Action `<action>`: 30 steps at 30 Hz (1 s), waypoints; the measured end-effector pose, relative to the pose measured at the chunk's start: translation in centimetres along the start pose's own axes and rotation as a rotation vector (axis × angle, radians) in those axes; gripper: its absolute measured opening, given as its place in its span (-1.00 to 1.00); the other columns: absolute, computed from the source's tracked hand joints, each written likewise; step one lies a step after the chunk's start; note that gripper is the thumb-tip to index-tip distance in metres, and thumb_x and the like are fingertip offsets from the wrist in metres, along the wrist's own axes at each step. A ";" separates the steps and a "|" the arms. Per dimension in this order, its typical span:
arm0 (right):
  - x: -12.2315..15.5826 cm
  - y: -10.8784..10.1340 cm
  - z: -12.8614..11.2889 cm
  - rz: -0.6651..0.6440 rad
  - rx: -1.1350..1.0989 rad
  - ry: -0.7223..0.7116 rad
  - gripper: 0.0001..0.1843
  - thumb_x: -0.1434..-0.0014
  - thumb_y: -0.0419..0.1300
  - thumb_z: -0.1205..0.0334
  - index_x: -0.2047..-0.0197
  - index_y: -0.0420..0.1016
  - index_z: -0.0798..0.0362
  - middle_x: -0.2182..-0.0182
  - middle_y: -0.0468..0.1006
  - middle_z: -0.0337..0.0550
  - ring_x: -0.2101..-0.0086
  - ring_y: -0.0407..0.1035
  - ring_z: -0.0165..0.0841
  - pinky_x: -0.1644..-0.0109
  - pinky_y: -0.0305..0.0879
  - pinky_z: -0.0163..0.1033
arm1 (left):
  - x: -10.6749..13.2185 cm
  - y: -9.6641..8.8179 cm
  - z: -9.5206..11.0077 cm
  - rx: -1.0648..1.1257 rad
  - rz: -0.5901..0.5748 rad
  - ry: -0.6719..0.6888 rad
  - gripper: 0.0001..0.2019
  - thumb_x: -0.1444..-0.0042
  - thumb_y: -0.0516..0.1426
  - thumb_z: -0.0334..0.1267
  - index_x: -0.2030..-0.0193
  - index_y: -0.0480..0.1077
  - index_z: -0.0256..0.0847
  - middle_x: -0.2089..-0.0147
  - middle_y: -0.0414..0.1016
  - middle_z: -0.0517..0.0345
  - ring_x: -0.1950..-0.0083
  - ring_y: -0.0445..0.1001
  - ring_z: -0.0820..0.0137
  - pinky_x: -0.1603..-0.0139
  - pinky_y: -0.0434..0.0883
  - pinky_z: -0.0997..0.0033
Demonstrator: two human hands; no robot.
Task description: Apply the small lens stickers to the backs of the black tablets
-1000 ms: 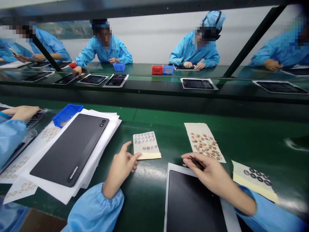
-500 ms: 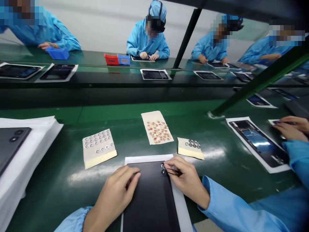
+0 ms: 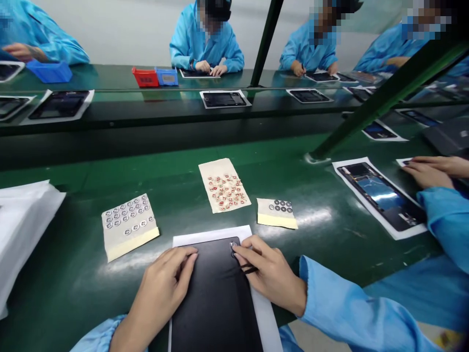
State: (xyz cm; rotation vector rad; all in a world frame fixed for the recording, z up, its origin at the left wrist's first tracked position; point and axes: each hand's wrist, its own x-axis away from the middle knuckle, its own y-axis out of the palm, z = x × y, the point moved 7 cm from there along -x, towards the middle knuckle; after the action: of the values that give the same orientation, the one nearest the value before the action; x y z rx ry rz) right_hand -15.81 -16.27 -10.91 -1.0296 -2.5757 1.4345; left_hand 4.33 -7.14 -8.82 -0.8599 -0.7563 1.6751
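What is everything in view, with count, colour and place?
Tablet: one, black, between the hands
Paper: one, white, under it
Cards: three, pale, beyond the hands
Paper stack: one, white, far left
Second tablet: one, dark, on paper, right
Bins: three, one red, two blue, far bench
Far tablets: several, dark, opposite side
Posts: two, green, centre and right
Box: one, dark, right edge
Table: one, green, beneath
Co-workers: at least five, blue clothing, opposite and right
Thin tool: one, black, in right hand
Left hand: one, blue sleeve, at tablet's far left corner
Right hand: one, blue sleeve, at far right corner
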 end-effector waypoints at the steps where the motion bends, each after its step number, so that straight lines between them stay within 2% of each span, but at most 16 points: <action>1: 0.0 0.1 -0.2 0.003 0.003 0.021 -0.61 -0.34 0.06 0.43 -0.18 0.46 0.05 0.13 0.48 -0.08 0.31 0.45 -0.50 0.24 0.43 -0.41 | 0.0 0.0 0.0 0.006 0.003 0.000 -0.81 -0.39 0.09 -0.15 0.07 0.53 -0.09 0.20 0.63 0.22 0.34 0.56 0.46 0.24 0.46 0.54; 6: 0.0 0.4 -1.1 0.036 0.096 0.022 -0.54 -0.25 0.01 0.51 -0.16 0.46 0.11 0.15 0.49 -0.07 0.31 0.47 -0.48 0.30 0.42 -0.42 | 0.1 0.1 -0.3 0.040 -0.006 0.004 -0.81 -0.38 0.10 -0.15 0.03 0.52 -0.09 0.17 0.63 0.18 0.31 0.56 0.46 0.26 0.46 0.54; 16: -0.4 0.3 -0.1 -0.008 -0.022 -0.009 -0.64 -0.32 0.08 0.44 -0.14 0.45 0.06 0.15 0.43 -0.10 0.34 0.43 -0.50 0.29 0.41 -0.39 | 0.3 -0.2 -0.4 0.083 0.001 -0.004 -0.83 -0.37 0.12 -0.17 0.05 0.53 -0.07 0.19 0.62 0.22 0.33 0.56 0.49 0.27 0.45 0.57; 20: -0.6 0.0 0.1 0.000 0.028 -0.057 -0.57 -0.42 0.07 0.34 -0.32 0.31 0.06 0.14 0.44 -0.09 0.27 0.45 -0.47 0.26 0.41 -0.39 | 0.2 -0.1 -0.4 0.092 -0.001 -0.019 -0.81 -0.37 0.10 -0.16 0.07 0.53 -0.08 0.22 0.61 0.19 0.35 0.55 0.45 0.30 0.45 0.53; 22: -1.0 -0.1 0.2 -0.060 0.111 -0.106 -0.57 -0.45 0.04 0.30 -0.34 0.27 0.10 0.15 0.44 -0.08 0.31 0.43 -0.48 0.32 0.38 -0.38 | 0.2 0.1 -0.6 0.097 -0.010 -0.048 -0.80 -0.37 0.09 -0.14 0.05 0.53 -0.09 0.27 0.58 0.20 0.40 0.51 0.46 0.35 0.43 0.51; 24: -1.8 -0.2 0.5 -0.162 0.141 -0.183 -0.61 -0.45 0.02 0.29 -0.30 0.33 0.11 0.16 0.44 -0.11 0.40 0.36 -0.52 0.40 0.31 -0.39 | 0.3 0.5 -0.8 0.108 -0.023 -0.072 -0.79 -0.37 0.11 -0.12 0.04 0.52 -0.10 0.36 0.51 0.23 0.44 0.47 0.47 0.37 0.40 0.51; 28: -3.9 -0.6 1.6 -0.401 0.028 -0.336 -0.69 -0.44 0.07 0.28 -0.18 0.46 0.05 0.21 0.47 -0.20 0.39 0.35 -0.56 0.35 0.23 -0.41 | 0.4 0.9 -1.1 0.127 -0.079 -0.118 -0.79 -0.35 0.12 -0.11 0.06 0.51 -0.12 0.45 0.40 0.27 0.45 0.44 0.47 0.40 0.36 0.50; 30: -4.6 -0.6 2.0 -0.454 -0.020 -0.378 -0.71 -0.43 0.07 0.27 -0.13 0.50 0.04 0.25 0.46 -0.22 0.39 0.34 -0.57 0.34 0.21 -0.42 | 0.3 1.1 -1.3 0.130 -0.136 -0.163 -0.79 -0.35 0.10 -0.10 0.08 0.50 -0.13 0.46 0.39 0.27 0.47 0.42 0.45 0.41 0.34 0.48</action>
State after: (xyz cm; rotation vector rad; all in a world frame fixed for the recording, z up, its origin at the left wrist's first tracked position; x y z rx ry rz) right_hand -13.19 -20.55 -10.29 -0.1467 -2.8116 1.5878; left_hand 4.82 -7.06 -10.48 -0.5741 -0.7884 1.6664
